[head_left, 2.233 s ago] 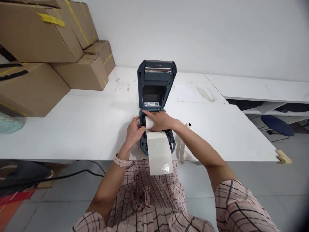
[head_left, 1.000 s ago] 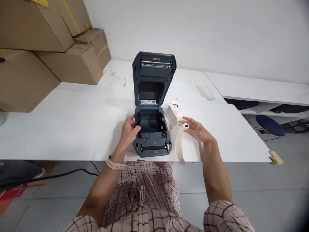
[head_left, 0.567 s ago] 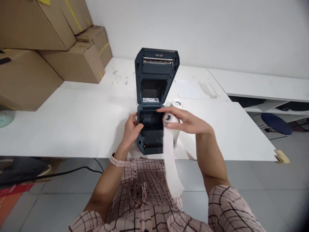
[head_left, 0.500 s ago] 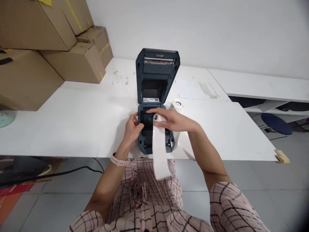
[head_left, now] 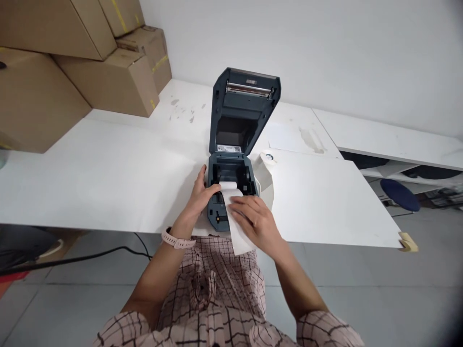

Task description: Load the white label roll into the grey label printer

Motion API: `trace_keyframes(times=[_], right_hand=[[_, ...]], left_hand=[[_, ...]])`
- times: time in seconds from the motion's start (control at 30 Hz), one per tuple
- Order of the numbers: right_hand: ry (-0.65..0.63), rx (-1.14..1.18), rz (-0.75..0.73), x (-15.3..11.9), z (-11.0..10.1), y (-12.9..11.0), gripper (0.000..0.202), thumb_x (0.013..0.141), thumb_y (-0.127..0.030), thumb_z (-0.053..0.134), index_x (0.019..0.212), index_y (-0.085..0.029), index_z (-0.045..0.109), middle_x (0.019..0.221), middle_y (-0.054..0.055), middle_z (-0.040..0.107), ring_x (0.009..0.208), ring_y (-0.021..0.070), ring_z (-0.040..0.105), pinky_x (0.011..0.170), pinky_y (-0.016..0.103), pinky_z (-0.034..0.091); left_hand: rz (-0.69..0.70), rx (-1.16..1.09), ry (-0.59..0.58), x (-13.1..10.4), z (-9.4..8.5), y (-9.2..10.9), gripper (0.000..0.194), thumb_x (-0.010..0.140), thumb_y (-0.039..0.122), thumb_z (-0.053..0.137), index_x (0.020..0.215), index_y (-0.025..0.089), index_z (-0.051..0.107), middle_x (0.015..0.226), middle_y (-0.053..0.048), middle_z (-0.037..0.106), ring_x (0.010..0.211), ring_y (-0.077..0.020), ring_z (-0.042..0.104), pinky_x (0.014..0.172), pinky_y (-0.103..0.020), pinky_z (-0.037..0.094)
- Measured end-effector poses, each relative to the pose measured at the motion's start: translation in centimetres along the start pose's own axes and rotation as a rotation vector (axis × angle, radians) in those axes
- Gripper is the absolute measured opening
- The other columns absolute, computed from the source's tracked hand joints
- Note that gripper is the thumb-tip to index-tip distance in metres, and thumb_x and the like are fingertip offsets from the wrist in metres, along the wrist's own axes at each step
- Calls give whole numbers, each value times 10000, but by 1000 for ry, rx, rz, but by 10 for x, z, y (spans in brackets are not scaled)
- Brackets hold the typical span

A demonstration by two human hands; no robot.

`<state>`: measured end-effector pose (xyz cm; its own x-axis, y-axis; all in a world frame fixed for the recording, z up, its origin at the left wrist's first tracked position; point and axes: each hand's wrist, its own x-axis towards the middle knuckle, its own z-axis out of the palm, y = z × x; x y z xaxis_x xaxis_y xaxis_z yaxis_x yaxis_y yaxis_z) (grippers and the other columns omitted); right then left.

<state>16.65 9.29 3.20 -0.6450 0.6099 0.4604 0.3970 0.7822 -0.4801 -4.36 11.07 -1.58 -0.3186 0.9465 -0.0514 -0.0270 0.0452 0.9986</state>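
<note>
1. We see a dark blue label printer (head_left: 231, 183) standing at the near edge of the white worktop (head_left: 108, 173), its lid (head_left: 244, 111) swung up and back so the inner bay lies open.
2. A small white paper roll (head_left: 227, 185) sits inside that open bay, and its loose strip (head_left: 237, 226) runs forward over the front of the printer and hangs past the worktop edge.
3. Our left hand (head_left: 202, 193) rests against the left side of the printer, fingers loosely curled round the casing wall and the thumb reaching in toward the roll; it braces the body rather than clasping anything loose.
4. Our right hand (head_left: 255, 221) lies flat and open, palm down, fingers spread on the paper strip, pressing it onto the printer's front; it grips nothing.
5. A pale wristband (head_left: 176, 239) circles the left wrist.
6. Just to the right of the printer a second white roll (head_left: 266, 159) stands on the worktop, with its own paper tail trailing toward the near edge.
7. Brown cardboard boxes (head_left: 72, 72) are stacked at the far left of the worktop, well apart from the printer.
8. A round blue stool (head_left: 400, 195) stands on the floor at the right.
</note>
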Motion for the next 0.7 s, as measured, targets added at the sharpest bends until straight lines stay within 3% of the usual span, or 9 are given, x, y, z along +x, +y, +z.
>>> trace_keyframes(times=[0.13,0.23,0.43,0.7], right_hand=[[85,-57,29,-26,12,-18,338,1056,-225,572,1381,-261,655,1409,102,715,1307,286,664,1029,531,594],[93,-134,45,-31,18,-26,346,1063,-256,572,1400,-215,636,1454,113,688,1350,290,636,1056,522,566],[57,-167,72,-28,17,-30,325,1061,-285,581,1366,-204,656,1468,103,679,1319,298,640,1000,501,550],[59,-139,83,-29,17,-28,310,1060,-298,590,1341,-195,671,1462,103,684,1305,292,634,983,477,531]], left_hand=[[-160,-60,-113,-2,-1,5,1028,844,411,758,1691,317,181,1779,-91,202,1569,-354,355,1174,-452,458],[-186,-89,-154,-3,-2,9,1086,855,447,753,1706,327,89,1801,-63,121,1609,-355,277,1245,-462,383],[-171,-122,-160,-4,-2,7,1061,852,435,768,1701,349,138,1791,-54,174,1614,-368,266,1272,-505,350],[-151,-139,-135,-3,0,9,974,816,395,792,1658,374,304,1700,-70,395,1550,-388,386,1245,-568,379]])
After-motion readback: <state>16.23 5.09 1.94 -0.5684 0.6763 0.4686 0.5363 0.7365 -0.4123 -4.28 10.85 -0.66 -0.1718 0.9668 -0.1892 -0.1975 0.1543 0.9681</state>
